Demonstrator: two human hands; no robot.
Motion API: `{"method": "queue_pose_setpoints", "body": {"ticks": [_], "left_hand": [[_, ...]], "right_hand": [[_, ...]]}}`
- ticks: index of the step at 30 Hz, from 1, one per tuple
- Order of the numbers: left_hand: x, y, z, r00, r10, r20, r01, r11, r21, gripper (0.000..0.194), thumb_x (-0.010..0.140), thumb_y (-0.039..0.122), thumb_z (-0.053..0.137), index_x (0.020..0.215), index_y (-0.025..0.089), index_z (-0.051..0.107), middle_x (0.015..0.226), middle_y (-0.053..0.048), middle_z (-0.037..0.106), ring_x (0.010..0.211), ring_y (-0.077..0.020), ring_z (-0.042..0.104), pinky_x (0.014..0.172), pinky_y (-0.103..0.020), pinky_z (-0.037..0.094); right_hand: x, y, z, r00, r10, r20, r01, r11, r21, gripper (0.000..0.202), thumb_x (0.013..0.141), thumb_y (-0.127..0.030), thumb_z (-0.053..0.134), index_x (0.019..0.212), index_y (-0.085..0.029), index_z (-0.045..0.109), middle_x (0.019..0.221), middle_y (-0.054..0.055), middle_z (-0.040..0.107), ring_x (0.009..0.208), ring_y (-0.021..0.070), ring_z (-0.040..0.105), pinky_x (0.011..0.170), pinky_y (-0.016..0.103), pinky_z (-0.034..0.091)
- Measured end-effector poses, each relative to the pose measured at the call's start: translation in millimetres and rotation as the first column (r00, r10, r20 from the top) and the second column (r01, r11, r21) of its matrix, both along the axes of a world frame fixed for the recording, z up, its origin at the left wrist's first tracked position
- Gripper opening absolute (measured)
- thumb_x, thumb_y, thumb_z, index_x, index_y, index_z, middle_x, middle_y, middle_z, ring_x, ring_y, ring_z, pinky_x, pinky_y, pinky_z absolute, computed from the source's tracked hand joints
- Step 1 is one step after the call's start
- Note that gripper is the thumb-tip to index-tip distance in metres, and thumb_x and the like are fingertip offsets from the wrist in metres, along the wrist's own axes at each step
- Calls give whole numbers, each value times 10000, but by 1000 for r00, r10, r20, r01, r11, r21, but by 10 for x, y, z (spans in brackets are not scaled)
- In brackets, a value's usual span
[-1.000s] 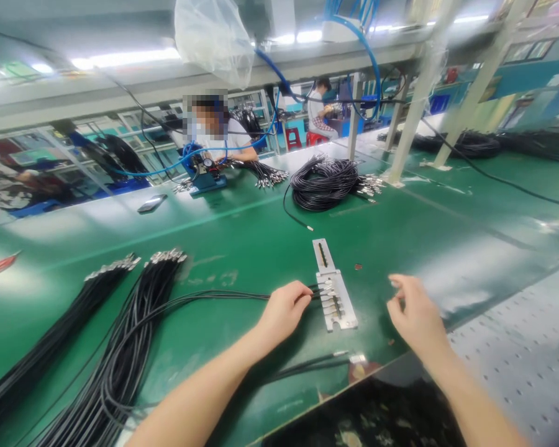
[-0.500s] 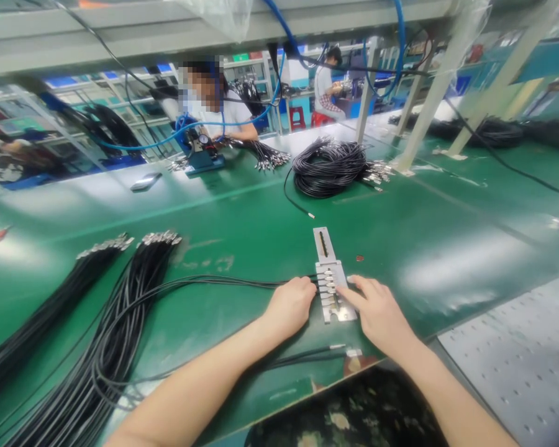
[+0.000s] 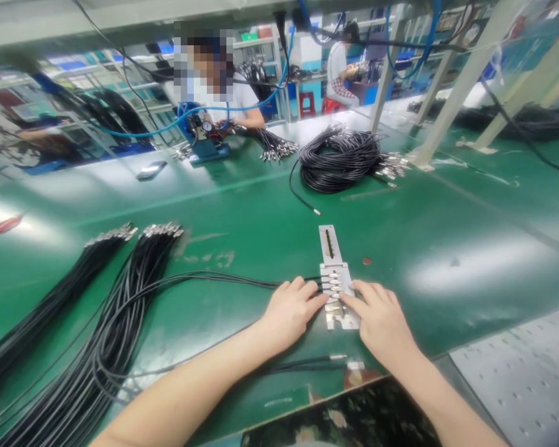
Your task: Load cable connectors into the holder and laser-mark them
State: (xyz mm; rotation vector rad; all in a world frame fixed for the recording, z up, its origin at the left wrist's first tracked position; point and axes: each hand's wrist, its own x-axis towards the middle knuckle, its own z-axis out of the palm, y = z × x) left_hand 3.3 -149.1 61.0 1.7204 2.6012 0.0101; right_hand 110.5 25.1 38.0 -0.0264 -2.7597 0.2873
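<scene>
A metal slotted fixture (image 3: 347, 285) lies on the green bench, with silver cable ends (image 3: 334, 288) seated side by side in its slots. At its left edge is my left hand (image 3: 286, 313), its fingers curled over the black cables (image 3: 233, 277) and one digit stretched to a lower slot. Just what its fingertips pinch is partly hidden. My right hand (image 3: 382, 313) rests on the fixture's right side, thumb and fingers apart. One of its fingertips touches a silver cable end. A narrower slotted plate (image 3: 330, 245) joins the fixture's far end.
Two bundles of black cables (image 3: 135, 298) lie at left, and a coiled bundle (image 3: 338, 158) sits farther back. Loose cable ends (image 3: 338, 358) lie nearer me. Across the bench a co-worker (image 3: 246, 102) sits behind a blue bench press (image 3: 205, 139). A perforated metal plate (image 3: 526, 372) is at right.
My left hand has loosened from a tight pinch, and one digit now reaches onto the fixture's lower slots. The right hand stays at the fixture with a fingertip slightly lower. The view has shifted slightly.
</scene>
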Motion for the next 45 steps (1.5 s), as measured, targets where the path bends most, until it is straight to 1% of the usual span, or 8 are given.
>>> {"method": "queue_pose_setpoints", "body": {"ticks": [5, 8, 12, 15, 20, 26, 33, 45], "left_hand": [[86, 108, 155, 999, -19, -34, 16, 998, -61, 283, 880, 143, 349, 1107, 180, 514, 999, -85, 530, 905, -239, 439, 689, -357, 373], [129, 100, 262, 999, -47, -26, 46, 997, -66, 246, 870, 148, 375, 1066, 163, 521, 998, -94, 529, 921, -240, 443, 717, -364, 374], [235, -90, 369, 993, -55, 109, 65, 993, -94, 154, 858, 282, 486, 941, 166, 543, 942, -67, 547, 858, -212, 488, 706, -325, 406], [322, -272, 355, 961, -7, 277, 53, 986, -160, 101, 843, 274, 528, 840, 175, 552, 878, -34, 564, 787, -175, 531, 668, -274, 416], [356, -370, 292, 931, 42, 363, 2, 993, -121, 108, 853, 194, 484, 758, 169, 529, 816, -26, 573, 766, -169, 545, 688, -263, 413], [143, -207, 241, 940, 211, 268, -255, 956, 143, 197, 916, 200, 324, 915, 171, 519, 854, -38, 591, 747, -156, 552, 671, -254, 405], [33, -120, -76, 974, 168, 154, -192, 969, 157, 252, 924, 214, 293, 892, 167, 538, 840, -47, 580, 776, -167, 548, 696, -264, 422], [20, -49, -93, 989, 101, 104, -105, 994, 40, 255, 920, 185, 298, 1018, 191, 533, 847, -30, 566, 772, -160, 536, 631, -251, 421]], "right_hand": [[-2, 23, -22, 1000, 4, -6, -4, 999, -35, 497, 703, 29, 379, 1006, -237, 669, 1093, 76, 598, 980, 230, 498, 760, 367, 406], [18, 99, -41, 997, 16, -73, -31, 978, -206, 491, 719, -2, 349, 1009, -240, 665, 1080, 70, 595, 985, 214, 525, 772, 368, 442], [102, 178, -34, 986, -57, -159, -43, 823, -566, 432, 760, -67, 323, 1002, -216, 648, 976, 52, 589, 828, 150, 585, 747, 305, 488], [173, 163, -19, 987, -63, -149, -46, 774, -631, 366, 783, -104, 342, 940, -208, 655, 941, 48, 588, 794, 145, 586, 716, 284, 490], [206, 117, -30, 991, -28, -133, -58, 797, -602, 340, 801, -106, 345, 919, -200, 651, 947, 54, 590, 858, 156, 580, 743, 287, 479], [201, 121, -61, 996, -14, -88, -36, 843, -537, 398, 797, -80, 325, 1042, -212, 609, 997, 55, 585, 857, 163, 576, 744, 302, 480], [182, 76, -82, 994, 64, -92, -87, 961, -263, 507, 771, -7, 305, 1130, -222, 591, 1040, 77, 561, 941, 194, 517, 783, 350, 441], [158, 18, -100, 995, 39, -94, -45, 997, -60, 439, 769, 4, 344, 1029, -187, 643, 1045, 109, 550, 879, 210, 487, 727, 348, 398]]}}
